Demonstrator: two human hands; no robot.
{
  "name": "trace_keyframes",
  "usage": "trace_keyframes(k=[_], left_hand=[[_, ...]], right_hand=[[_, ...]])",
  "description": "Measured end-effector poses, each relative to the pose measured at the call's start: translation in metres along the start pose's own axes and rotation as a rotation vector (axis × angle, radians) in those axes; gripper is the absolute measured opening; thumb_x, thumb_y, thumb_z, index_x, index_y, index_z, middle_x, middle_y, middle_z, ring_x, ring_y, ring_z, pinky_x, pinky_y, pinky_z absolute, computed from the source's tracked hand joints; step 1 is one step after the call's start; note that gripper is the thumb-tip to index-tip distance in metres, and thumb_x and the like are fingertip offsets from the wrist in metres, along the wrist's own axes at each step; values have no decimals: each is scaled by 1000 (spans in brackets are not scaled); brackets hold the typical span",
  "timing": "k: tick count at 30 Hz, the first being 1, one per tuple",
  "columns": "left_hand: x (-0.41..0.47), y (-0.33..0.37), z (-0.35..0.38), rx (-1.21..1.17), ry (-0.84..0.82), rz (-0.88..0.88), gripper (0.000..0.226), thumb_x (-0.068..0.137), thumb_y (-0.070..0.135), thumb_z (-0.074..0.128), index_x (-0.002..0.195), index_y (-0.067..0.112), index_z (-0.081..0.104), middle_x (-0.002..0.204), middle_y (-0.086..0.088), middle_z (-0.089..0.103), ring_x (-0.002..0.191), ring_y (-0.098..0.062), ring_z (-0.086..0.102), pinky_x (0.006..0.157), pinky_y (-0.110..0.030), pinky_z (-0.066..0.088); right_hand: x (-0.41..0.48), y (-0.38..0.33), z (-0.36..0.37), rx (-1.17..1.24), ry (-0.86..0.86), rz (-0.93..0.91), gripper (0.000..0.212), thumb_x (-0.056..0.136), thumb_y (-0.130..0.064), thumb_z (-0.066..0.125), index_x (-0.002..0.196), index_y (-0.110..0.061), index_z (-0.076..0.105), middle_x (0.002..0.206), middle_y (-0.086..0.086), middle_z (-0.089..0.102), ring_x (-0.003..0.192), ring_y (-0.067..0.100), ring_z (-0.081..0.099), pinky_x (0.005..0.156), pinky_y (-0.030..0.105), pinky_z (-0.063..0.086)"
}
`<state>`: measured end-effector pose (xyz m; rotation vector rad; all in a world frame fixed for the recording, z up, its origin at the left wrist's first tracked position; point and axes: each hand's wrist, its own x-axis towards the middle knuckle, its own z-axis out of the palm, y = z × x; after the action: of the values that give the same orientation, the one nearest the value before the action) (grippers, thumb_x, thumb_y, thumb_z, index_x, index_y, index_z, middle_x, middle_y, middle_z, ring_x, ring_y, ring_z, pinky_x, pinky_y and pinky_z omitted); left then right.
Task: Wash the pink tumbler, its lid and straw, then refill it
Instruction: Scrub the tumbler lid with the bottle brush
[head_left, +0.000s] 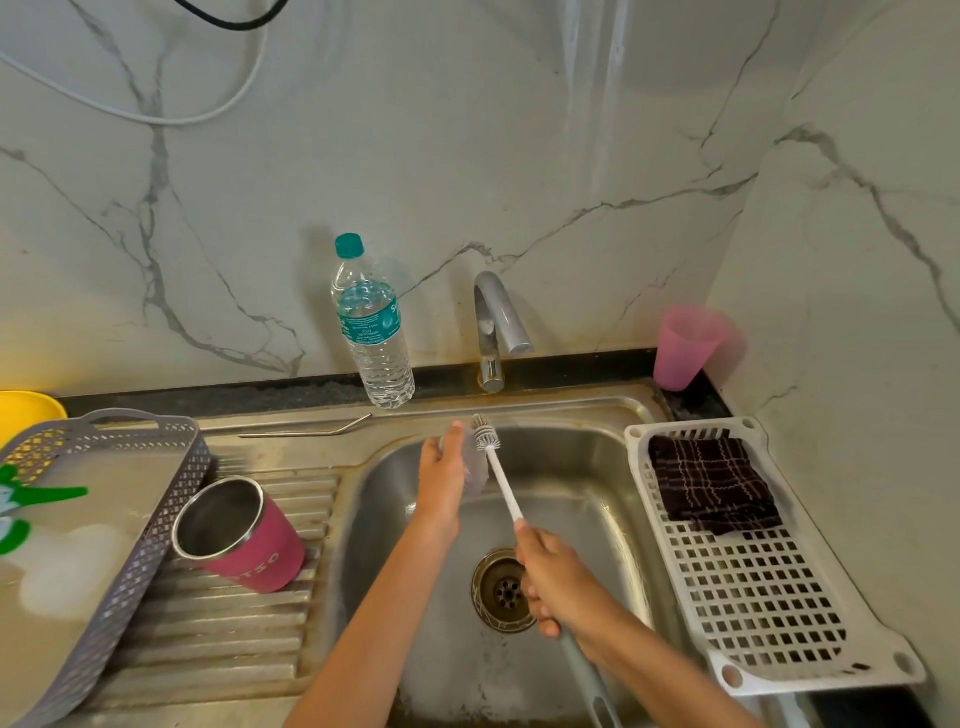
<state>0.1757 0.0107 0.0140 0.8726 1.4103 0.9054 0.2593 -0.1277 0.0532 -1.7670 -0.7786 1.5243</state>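
Over a steel sink (571, 415), the left hand (441, 483) holds a clear, blurred lid (475, 475). The right hand (561, 582) is fisted round the handle of a bottle brush (503, 486), whose long axis runs away from the person, with the bristles beside the left fingertips. Left of the left hand, the pink tumbler (244, 540) lies on its side, mouth pointing left. The metal straw (306, 430) lies crosswise, its bent tip toward that hand.

Pink plastic cup (685, 348) in corner, checked cloth (711, 483) on white rack (753, 597), grey basket (150, 545)

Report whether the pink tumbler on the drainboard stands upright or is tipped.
Tipped. The pink tumbler lies on its side on the drainboard, its open, lidless mouth turned toward the grey basket.
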Motion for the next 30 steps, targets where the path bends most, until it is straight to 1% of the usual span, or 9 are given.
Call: trace_keyframes(k=[4,8,10,13,15,20,25,28,30], left_hand=[[4,7,1,-145,112,2,30,99,40,49,112,13,48,91,-2,55,82,-14,52,75,-30,37],[-1,3,8,-90,70,-46,23,96,40,54,96,17,50,88,-4,51,82,-15,48,69,-30,37],[-4,2,12,-89,74,-48,28,97,41,53,103,14,52,94,-9,51,86,-18,49,66,-28,37],[3,7,9,-184,163,-67,42,98,43,50,127,14,46,112,-9,52,105,-24,52,88,-33,40],[11,7,5,-215,207,-83,43,97,44,52,126,12,47,112,-10,55,108,-27,55,97,-38,42],[9,4,4,-171,116,-122,43,96,40,55,124,8,49,90,-3,51,92,-20,49,91,-35,38],[12,10,-3,-270,198,-88,33,98,40,53,117,14,46,109,-12,60,102,-25,55,99,-40,44],[12,4,-5,-179,149,-98,44,96,41,56,123,7,51,99,-12,60,87,-23,56,85,-37,45],[10,-1,-1,-121,75,-109,44,94,44,57,117,7,54,94,-13,60,83,-23,55,79,-36,45]], right_hand=[[-14,6,7,-82,-37,-31,36,101,-46,30,85,-16,42,57,-3,36,35,5,32,35,20,28],[0,0,-3,30,-6,11,34,101,-45,32,86,-17,45,56,-4,33,37,5,30,36,19,26],[5,-3,-1,66,0,24,34,101,-45,32,89,-18,47,58,-3,33,38,5,30,36,19,26],[-1,2,9,-44,-11,-28,37,101,-46,31,84,-17,46,57,-4,38,38,6,34,36,20,29],[-4,4,10,-120,-4,-67,38,101,-46,31,80,-17,45,55,-4,39,38,7,35,36,22,30],[12,-4,4,-92,38,-67,36,101,-45,31,83,-18,47,58,-3,38,38,6,35,37,22,30],[-2,9,18,-180,16,-82,39,101,-46,30,80,-18,47,56,-3,41,39,10,39,35,23,32],[6,4,10,-158,20,-78,39,101,-46,31,83,-16,47,54,-4,39,39,9,37,36,23,32],[17,-3,4,-111,49,-68,38,100,-47,31,83,-17,47,56,-4,37,40,8,36,37,22,31]])
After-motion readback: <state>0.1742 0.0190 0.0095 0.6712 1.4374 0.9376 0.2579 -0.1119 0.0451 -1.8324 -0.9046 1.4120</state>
